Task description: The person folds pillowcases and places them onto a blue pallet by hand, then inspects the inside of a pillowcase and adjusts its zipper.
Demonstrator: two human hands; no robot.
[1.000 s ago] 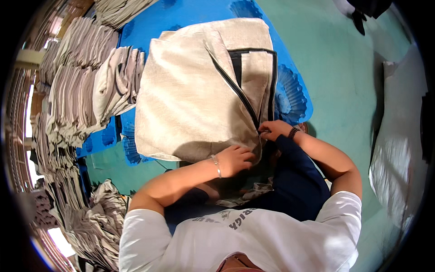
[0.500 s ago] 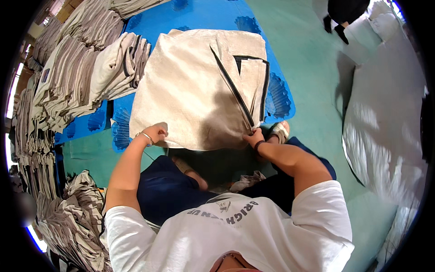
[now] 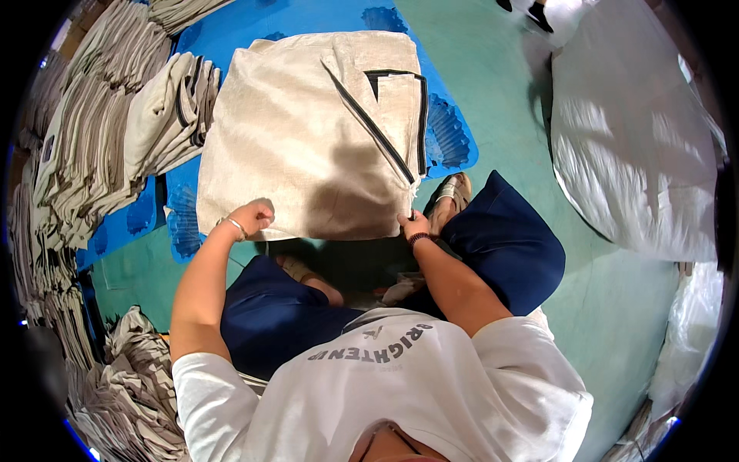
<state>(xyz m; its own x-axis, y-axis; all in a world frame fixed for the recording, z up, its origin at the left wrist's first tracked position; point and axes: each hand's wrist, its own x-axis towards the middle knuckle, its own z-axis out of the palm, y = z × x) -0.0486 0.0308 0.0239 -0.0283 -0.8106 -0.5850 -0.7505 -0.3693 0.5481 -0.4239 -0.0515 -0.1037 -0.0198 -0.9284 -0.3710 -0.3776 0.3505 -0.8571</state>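
A large beige cloth (image 3: 277, 138) with black trim along a slit and a corner flap lies spread in front of me. My left hand (image 3: 252, 219), with a bangle at the wrist, is closed on its near edge toward the left corner. At the near right corner, my right hand (image 3: 414, 224), wearing a dark beaded bracelet, pinches the edge just below the end of the black trim. Loose white threads show beside those fingers. Whether something small and dark sits between them I cannot make out.
Blue plastic boards (image 3: 450, 138) with scalloped hollows lie under the cloth. Stacks of folded beige cloths (image 3: 81, 146) rise on the left, with a loose heap (image 3: 138, 369) nearer me. A big white sack (image 3: 631, 146) stands on the green floor (image 3: 508, 115) at right.
My right hand has moved slightly away from the trim's end along the corner, still pinching. My right knee has swung outward. The whole view has shifted, so the cloth appears further left and up.
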